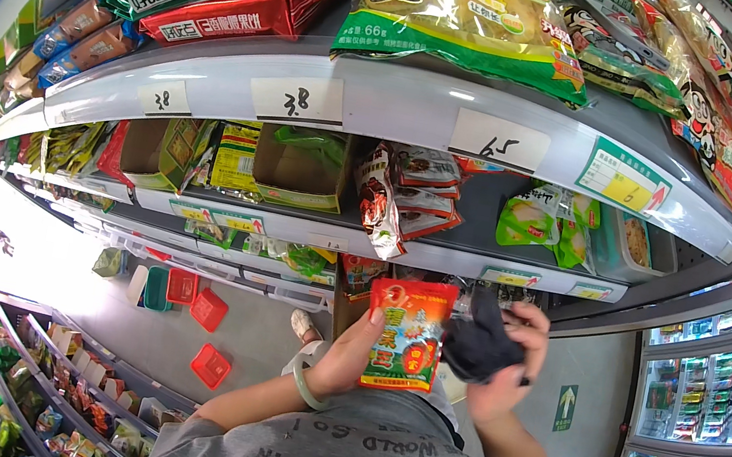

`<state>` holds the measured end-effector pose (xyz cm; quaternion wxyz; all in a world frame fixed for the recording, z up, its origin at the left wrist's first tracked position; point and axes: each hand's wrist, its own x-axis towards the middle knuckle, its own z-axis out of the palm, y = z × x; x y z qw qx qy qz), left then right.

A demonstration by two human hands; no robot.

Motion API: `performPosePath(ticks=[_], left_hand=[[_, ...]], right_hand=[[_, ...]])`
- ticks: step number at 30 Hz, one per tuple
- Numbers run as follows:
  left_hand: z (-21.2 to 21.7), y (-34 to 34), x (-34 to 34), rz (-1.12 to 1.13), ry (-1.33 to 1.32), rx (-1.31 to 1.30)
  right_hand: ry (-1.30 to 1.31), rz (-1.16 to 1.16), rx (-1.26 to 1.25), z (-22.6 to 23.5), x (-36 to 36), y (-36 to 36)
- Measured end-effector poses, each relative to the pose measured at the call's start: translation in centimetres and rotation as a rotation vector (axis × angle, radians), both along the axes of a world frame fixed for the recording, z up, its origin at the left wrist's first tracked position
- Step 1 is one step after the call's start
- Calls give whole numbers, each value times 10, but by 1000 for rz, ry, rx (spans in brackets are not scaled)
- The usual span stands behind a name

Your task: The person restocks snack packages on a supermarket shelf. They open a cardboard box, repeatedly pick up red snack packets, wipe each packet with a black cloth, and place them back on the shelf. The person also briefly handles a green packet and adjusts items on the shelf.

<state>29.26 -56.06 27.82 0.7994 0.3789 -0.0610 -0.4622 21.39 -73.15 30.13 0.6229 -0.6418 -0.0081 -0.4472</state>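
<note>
My left hand point(345, 353) is closed on the edge of a small red and green snack packet point(407, 337), held upright in front of my chest with its printed face showing. Just right of it, a crumpled black cloth point(483, 341) is gripped in my right hand point(508, 373), its fingers curled round the far side. Packet and cloth are close together below the middle shelf's edge. Near them on that shelf lie several brown and silver snack packets point(420, 194), one hanging over the edge.
Above, a shelf edge point(406, 105) with price tags carries large snack bags point(470, 14). Cardboard boxes point(303, 168) and a clear plastic tub point(639, 243) stand on the shelf below. Red baskets point(210, 365) are on the floor at left; glass-door fridges point(695, 400) line the right.
</note>
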Motion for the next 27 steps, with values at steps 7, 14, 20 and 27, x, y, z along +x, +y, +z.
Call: performPosePath(ticks=[7, 14, 20, 27], left_hand=[[-19, 4, -6, 70, -451, 160], [-11, 2, -5, 37, 50, 54], [-10, 6, -7, 49, 318, -56], [10, 4, 4, 35, 185, -26]], right_hand=[[526, 124, -1007, 16, 17, 15], [418, 146, -907, 2, 17, 8], [300, 297, -858, 14, 9, 12], [-88, 416, -878, -1, 2, 11]])
